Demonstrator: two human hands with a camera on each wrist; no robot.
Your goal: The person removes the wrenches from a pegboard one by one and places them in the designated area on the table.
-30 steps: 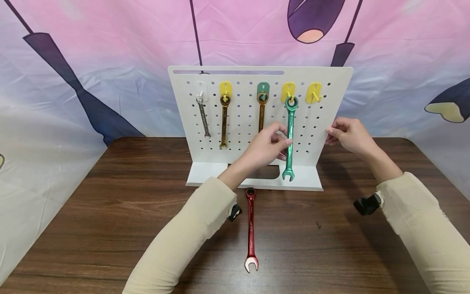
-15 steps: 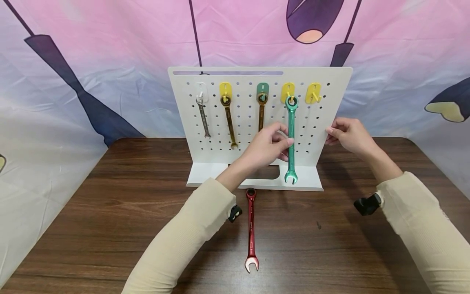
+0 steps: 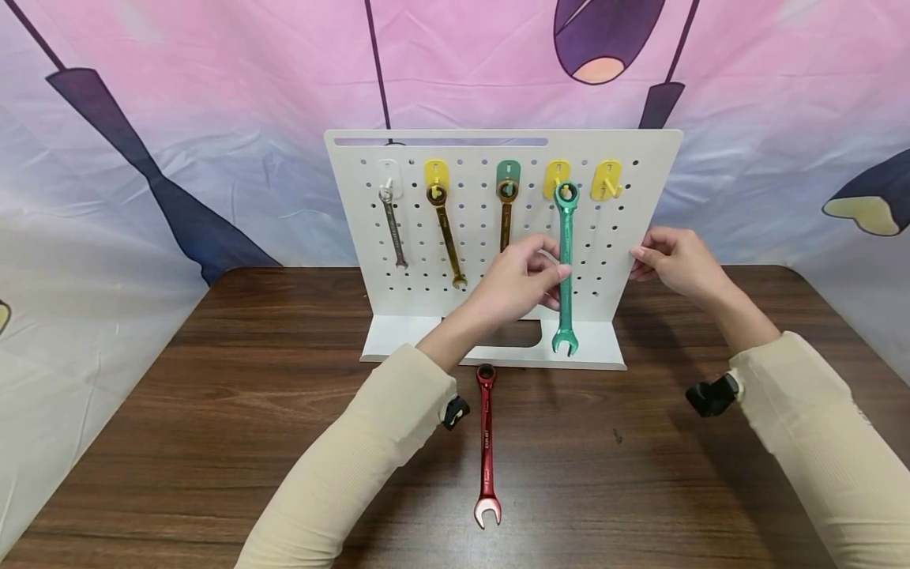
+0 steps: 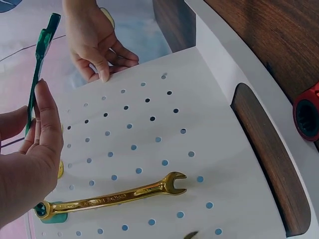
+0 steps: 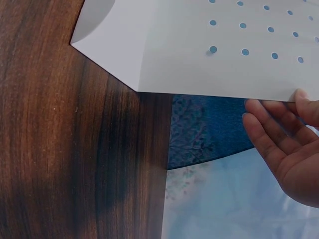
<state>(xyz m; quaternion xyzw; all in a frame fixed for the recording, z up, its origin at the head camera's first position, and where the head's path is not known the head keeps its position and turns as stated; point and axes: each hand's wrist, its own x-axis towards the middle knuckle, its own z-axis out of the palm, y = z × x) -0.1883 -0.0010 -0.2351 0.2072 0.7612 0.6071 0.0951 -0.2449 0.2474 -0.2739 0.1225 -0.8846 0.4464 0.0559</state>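
My left hand point(image 3: 522, 280) pinches the shaft of a green combination wrench point(image 3: 565, 237) between thumb and fingers. The wrench hangs upright, ring end up, in front of a yellow hook point(image 3: 558, 172); yellow shows through the ring, but I cannot tell whether the hook passes into it. My right hand point(image 3: 675, 261) holds the right edge of the white pegboard point(image 3: 611, 142), thumb on the front face and fingers behind it in the right wrist view. A gold wrench point(image 4: 114, 198) hangs from the green hook point(image 3: 509, 168), its lower part hidden by my left hand in the head view.
A red wrench point(image 3: 486, 442) lies on the wooden table point(image 3: 249, 442) before the board's base point(image 3: 398, 332). Left on the board hang a silver wrench point(image 3: 394, 229) and another gold wrench point(image 3: 446, 237). A bare yellow hook point(image 3: 607, 180) sits at the far right. Patterned cloth point(image 3: 213, 158) stands behind.
The green wrench has shifted slightly right, its ring end a little higher. The left gold wrench has swung, its lower end now further right. My right hand stays on the board's edge.
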